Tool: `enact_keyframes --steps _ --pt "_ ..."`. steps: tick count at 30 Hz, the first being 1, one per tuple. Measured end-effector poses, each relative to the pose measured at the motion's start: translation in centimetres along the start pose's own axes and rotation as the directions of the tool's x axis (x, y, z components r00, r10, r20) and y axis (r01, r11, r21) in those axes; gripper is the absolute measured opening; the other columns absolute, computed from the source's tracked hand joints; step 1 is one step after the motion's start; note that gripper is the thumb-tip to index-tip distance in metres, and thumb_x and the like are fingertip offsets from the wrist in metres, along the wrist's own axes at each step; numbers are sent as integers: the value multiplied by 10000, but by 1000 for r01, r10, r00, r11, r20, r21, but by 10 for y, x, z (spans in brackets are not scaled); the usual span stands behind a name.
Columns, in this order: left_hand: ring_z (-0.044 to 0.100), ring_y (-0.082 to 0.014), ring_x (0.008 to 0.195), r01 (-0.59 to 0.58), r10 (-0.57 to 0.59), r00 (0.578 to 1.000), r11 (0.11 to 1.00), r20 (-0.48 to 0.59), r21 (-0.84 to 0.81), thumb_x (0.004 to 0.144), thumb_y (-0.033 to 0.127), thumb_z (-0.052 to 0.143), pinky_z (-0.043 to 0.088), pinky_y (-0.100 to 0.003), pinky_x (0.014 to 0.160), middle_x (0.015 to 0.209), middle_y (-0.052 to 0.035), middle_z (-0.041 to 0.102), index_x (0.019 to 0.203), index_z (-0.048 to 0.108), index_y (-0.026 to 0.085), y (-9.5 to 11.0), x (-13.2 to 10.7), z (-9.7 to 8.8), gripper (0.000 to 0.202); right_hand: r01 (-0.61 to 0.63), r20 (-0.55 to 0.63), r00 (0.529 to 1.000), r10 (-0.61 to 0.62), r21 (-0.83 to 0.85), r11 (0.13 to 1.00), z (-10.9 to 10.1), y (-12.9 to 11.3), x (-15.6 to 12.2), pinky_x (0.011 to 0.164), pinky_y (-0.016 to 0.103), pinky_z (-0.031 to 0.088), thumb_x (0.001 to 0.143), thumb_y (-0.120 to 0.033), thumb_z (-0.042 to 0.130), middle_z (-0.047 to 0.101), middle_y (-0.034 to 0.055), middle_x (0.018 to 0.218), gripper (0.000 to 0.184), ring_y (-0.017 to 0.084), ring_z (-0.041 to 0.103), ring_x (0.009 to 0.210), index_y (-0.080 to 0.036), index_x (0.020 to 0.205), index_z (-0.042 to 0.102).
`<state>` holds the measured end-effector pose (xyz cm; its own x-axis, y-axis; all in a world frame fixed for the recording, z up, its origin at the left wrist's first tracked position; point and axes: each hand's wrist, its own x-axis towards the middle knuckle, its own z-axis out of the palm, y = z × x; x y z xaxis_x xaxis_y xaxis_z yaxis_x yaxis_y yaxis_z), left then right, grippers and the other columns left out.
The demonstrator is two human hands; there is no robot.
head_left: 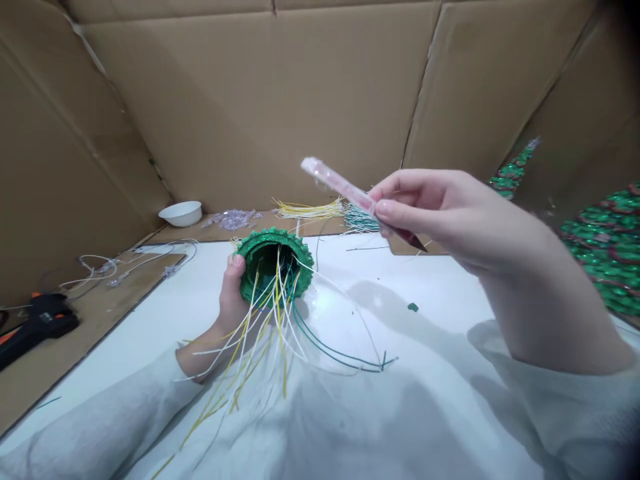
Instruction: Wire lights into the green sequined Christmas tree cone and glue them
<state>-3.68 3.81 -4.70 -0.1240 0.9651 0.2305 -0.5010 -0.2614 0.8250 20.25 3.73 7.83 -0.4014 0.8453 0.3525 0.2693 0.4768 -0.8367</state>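
My left hand (pixel 231 293) grips a green glittery cone-shaped shell (pixel 275 263) by its side, open end toward me. Several yellow, white and green wires (pixel 280 320) spill out of its mouth over my wrist and the white surface. My right hand (pixel 430 213), raised to the right and higher up, pinches a thin pinkish translucent stick (pixel 340 187) between thumb and fingers. The stick's tip points up and left, above the shell, apart from it.
A white board (pixel 430 373) lies before me inside cardboard walls (pixel 260 100). A white bowl (pixel 181 213), clear bits (pixel 233 219) and wire bundles (pixel 310 209) sit at the back. A black and orange glue gun (pixel 35 323) lies left, green glittery pieces (pixel 610 253) right.
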Motion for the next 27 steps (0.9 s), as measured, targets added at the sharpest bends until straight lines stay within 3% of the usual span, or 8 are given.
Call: enact_keyframes --steps 4,8,11,14,16,19,23,27 --pt "566 -389 1125 114 -108 992 989 66 -94 785 531 501 463 -544 938 1147 -146 663 1133 584 143 8 -5 12 528 -60 -132 987 89 215 975 11 17 12 431 197 355 863 -129 561 553 -28 563 139 46 466 459 -150 726 565" --pt "526 -399 1166 125 -121 992 987 43 -99 787 523 506 461 -568 925 1199 -120 634 1137 574 173 11 -9 16 499 -56 -292 944 153 317 947 14 24 19 464 205 372 872 -133 534 569 -9 617 220 42 460 468 -161 655 507" --pt "567 -359 1084 116 -115 993 993 35 -24 778 537 517 478 -520 876 1146 -107 619 1073 537 198 7 -9 7 451 74 -528 834 160 395 916 8 29 23 499 213 398 872 -91 467 592 3 638 245 49 477 495 -172 640 479" --pt "554 -237 996 -141 132 989 972 62 190 751 467 608 459 -397 864 1012 -32 546 969 461 242 -2 -5 -10 347 263 -701 706 101 392 881 3 37 27 531 225 414 825 -43 472 606 1 632 220 69 524 533 -197 673 438" --pt "487 -201 993 -433 372 901 811 224 393 683 413 690 423 -351 870 1004 -32 463 944 429 236 -8 -1 -20 409 352 -728 685 29 366 861 7 42 29 554 236 432 797 -38 503 613 -9 652 209 81 550 555 -214 723 418" --pt "425 -219 997 -696 473 718 487 510 528 596 341 740 390 -398 883 1012 -54 402 968 361 239 -11 2 -29 541 384 -641 761 -100 321 866 25 47 28 562 249 460 787 -70 543 616 -34 698 196 90 572 562 -228 848 444" --pt "412 -247 1008 -828 470 556 235 686 509 531 310 760 415 -427 847 1029 -80 373 1008 305 233 -9 -5 -25 664 335 -419 890 -178 338 880 61 48 19 542 239 488 792 -135 595 619 -37 716 158 90 602 583 -216 873 486" --pt "418 -248 999 -887 478 428 61 767 458 521 317 766 446 -412 806 1031 -92 377 1013 306 217 -6 -14 -17 682 374 -299 914 -273 360 855 83 45 8 658 258 547 783 -133 624 637 -12 771 165 112 654 714 -196 856 490"
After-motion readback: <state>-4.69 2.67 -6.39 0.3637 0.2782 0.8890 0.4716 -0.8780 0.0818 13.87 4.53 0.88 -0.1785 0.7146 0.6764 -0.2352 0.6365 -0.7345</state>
